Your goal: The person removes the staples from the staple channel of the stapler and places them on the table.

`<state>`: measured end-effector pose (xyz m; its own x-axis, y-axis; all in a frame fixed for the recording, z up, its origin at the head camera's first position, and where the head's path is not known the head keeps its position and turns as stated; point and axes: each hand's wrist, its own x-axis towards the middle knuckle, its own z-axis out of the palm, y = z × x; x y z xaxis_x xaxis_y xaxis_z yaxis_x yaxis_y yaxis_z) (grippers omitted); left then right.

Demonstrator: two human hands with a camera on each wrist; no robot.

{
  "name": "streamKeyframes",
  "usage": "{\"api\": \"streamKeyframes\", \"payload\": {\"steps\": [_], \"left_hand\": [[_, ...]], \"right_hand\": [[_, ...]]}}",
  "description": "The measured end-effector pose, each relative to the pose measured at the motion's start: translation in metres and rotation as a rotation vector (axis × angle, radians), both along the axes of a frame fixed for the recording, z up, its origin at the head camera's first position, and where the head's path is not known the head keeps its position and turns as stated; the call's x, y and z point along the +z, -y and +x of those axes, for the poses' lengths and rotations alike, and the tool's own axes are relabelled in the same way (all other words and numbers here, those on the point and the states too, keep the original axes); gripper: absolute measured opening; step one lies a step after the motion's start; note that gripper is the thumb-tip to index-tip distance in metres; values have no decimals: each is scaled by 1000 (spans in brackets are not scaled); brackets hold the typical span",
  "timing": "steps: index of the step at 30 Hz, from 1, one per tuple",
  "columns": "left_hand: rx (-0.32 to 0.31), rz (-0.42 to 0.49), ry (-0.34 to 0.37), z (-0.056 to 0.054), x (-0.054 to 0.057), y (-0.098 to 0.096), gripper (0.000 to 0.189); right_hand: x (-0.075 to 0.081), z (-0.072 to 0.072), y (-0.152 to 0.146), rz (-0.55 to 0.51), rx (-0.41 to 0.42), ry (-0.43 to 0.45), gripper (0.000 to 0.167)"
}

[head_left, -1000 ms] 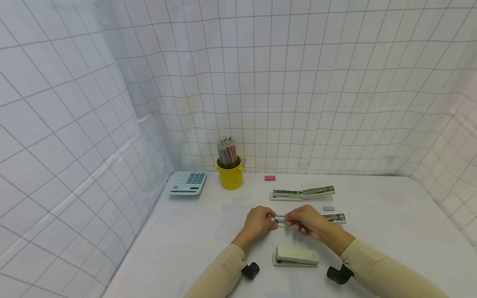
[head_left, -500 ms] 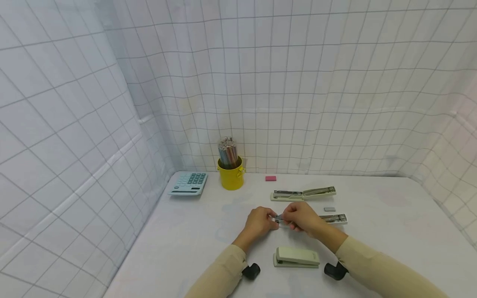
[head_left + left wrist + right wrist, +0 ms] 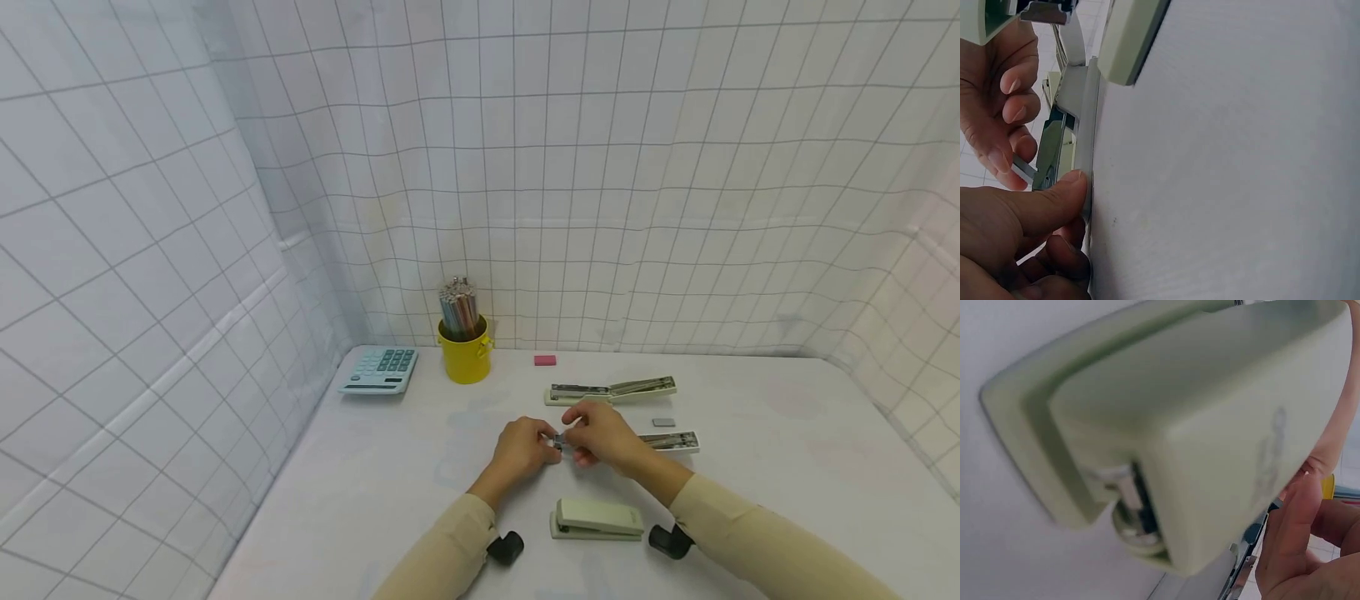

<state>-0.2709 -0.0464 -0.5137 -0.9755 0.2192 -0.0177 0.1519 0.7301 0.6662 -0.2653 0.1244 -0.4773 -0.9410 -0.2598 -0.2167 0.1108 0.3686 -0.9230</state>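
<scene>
While the white stapler (image 3: 670, 442) lies hinged apart along the white counter (image 3: 420, 500), its lid end stretched out to the right, the left hand (image 3: 521, 447) grips the opposite end of it, thumb pressed along the side and fingers curled in below. The right hand (image 3: 603, 435) sits over the middle of the white stapler, thumb and fingertip closed narrowly on a small grey strip (image 3: 1023, 168); in the left wrist view that strip slants against the metal channel, though whether any of it is seated inside I cannot tell. Just behind the white stapler's lid, a second grey piece (image 3: 663, 422) lies flat. Farther back from the white stapler, a pale green stapler (image 3: 581, 392) is also unfolded, its lid tilted up to the right. Nearer the person than the white stapler, a closed pale green stapler (image 3: 597, 518) rests on its base, between the two forearms in beige sleeves (image 3: 757, 533). Well behind the white stapler lies a pink block (image 3: 545, 361); back and to its left stands a yellow bucket (image 3: 466, 362) full of pencils (image 3: 459, 308), and farther left a light blue calculator (image 3: 380, 371). Grid-patterned cloth (image 3: 562, 167) hangs behind everything.
</scene>
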Motion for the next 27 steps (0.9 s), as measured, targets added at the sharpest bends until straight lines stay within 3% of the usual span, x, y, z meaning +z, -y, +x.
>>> {"api": "streamKeyframes", "payload": {"steps": [6, 11, 19, 27], "left_hand": [[1, 6, 8, 0, 1, 0, 24], [10, -4, 18, 0, 1, -1, 24], [17, -27, 29, 1, 1, -1, 25], [14, -11, 26, 2, -1, 0, 24]], "right_hand": [[2, 0, -2, 116, 94, -112, 13], [10, 2, -13, 137, 114, -165, 16], [35, 17, -52, 57, 32, -135, 32], [38, 39, -105, 63, -46, -131, 42]]}}
